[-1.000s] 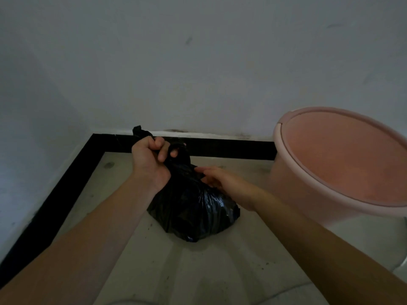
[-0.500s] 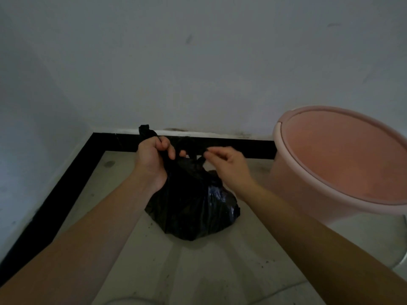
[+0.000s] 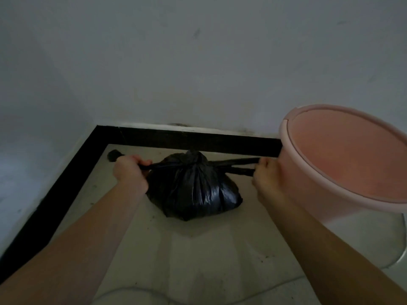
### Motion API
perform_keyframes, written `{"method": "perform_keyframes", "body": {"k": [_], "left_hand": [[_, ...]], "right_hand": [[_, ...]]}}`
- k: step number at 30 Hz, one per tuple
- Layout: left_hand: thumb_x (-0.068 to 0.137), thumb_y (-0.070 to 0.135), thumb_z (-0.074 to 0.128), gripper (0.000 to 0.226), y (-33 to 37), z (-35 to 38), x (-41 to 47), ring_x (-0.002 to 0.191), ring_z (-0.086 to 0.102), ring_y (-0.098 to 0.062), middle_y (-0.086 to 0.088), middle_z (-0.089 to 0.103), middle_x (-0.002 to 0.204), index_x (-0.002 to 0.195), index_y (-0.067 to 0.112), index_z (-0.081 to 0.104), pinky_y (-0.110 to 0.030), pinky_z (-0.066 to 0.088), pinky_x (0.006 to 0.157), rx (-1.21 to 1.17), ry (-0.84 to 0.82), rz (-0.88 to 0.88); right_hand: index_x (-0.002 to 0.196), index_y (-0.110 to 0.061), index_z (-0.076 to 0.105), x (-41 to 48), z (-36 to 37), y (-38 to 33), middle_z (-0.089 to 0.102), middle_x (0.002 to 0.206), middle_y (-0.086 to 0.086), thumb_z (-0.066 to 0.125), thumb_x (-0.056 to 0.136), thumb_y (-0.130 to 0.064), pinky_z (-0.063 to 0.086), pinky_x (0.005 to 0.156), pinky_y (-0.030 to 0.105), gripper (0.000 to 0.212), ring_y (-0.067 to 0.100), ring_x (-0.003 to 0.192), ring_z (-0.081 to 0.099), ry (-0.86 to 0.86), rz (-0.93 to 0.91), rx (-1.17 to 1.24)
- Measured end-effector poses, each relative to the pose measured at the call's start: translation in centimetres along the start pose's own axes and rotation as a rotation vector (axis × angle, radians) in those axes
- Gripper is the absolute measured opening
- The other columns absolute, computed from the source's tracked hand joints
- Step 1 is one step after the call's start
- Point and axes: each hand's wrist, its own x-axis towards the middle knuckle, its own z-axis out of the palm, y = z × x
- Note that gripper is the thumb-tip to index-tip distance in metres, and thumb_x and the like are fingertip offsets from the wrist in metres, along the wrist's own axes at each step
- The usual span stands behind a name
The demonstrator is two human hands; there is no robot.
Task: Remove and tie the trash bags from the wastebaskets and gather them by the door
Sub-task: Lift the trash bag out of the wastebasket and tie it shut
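A small black trash bag [image 3: 193,188] sits on the pale floor in a room corner, its top gathered into a knot. Two stretched strips of the bag run sideways from the knot. My left hand [image 3: 130,172] is fisted on the left strip, whose end sticks out past the fist. My right hand [image 3: 267,177] grips the right strip, which looks like a double loop. The hands are spread apart, one on each side of the bag. A pink wastebasket [image 3: 308,194] stands right beside my right hand, with no bag inside it.
White walls [image 3: 198,62] meet in the corner, with a black skirting band [image 3: 198,143] along the floor edge. The floor [image 3: 198,260] in front of the bag is pale tile with some specks. A pale curved shape lies at the lower right behind the basket.
Both hands were together above the bag's top. They have pulled apart sideways, drawing the two strips taut and the knot tight on the bag.
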Motion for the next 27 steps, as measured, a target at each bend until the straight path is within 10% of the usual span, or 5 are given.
{"method": "perform_keyframes", "body": {"k": [7,14,19,23,27], "left_hand": [[0.097,0.032,0.045,0.031,-1.5,-0.5,0.4,0.084,0.057,-0.02,-0.005,0.06,0.096,0.116,0.012,0.059,-0.033,0.045,0.07,0.384,-0.085,0.001],[0.068,0.094,0.013,0.118,-3.2,-2.0,2.3,0.138,0.037,-0.036,-0.015,0.035,0.155,0.153,0.014,0.031,-0.052,0.029,0.116,0.746,0.035,-0.08],[0.1,0.038,0.039,0.044,-3.0,-1.1,1.6,0.085,0.057,-0.024,-0.011,0.061,0.098,0.119,0.001,0.055,-0.03,0.043,0.066,0.796,-0.064,-0.006],[0.105,0.043,0.03,0.043,-0.9,-0.1,1.6,0.072,0.061,-0.023,-0.009,0.064,0.086,0.125,0.009,0.049,-0.029,0.046,0.046,0.651,-0.037,0.036],[0.104,0.047,0.036,0.047,1.2,0.9,1.5,0.086,0.068,-0.03,-0.016,0.064,0.113,0.134,0.013,0.045,-0.033,0.058,0.049,0.159,-0.262,-0.124]], "right_hand": [[0.098,-0.019,0.056,-4.5,1.3,-2.4,0.061,0.105,0.006,0.06,0.094,-0.049,0.05,0.102,0.035,0.031,0.019,0.099,0.062,-0.357,0.285,0.568],[0.156,-0.029,0.016,-3.7,3.4,2.2,0.052,0.144,0.01,0.091,0.034,-0.073,0.05,0.098,0.057,0.15,0.032,0.119,0.062,-0.419,0.4,0.408],[0.134,-0.032,0.057,-5.2,3.7,2.5,0.059,0.138,0.002,0.078,0.048,-0.083,0.045,0.109,0.047,0.103,0.023,0.123,0.059,-0.527,0.204,0.155],[0.127,-0.031,0.061,-6.2,3.3,1.6,0.054,0.138,0.004,0.04,0.079,-0.085,0.037,0.111,0.049,0.075,0.028,0.13,0.047,-0.326,-0.183,-0.475],[0.114,-0.024,0.06,-6.7,3.3,-2.1,0.067,0.121,0.001,0.047,0.099,-0.052,0.053,0.088,0.033,0.035,0.014,0.104,0.064,-0.57,0.025,0.089]]}}
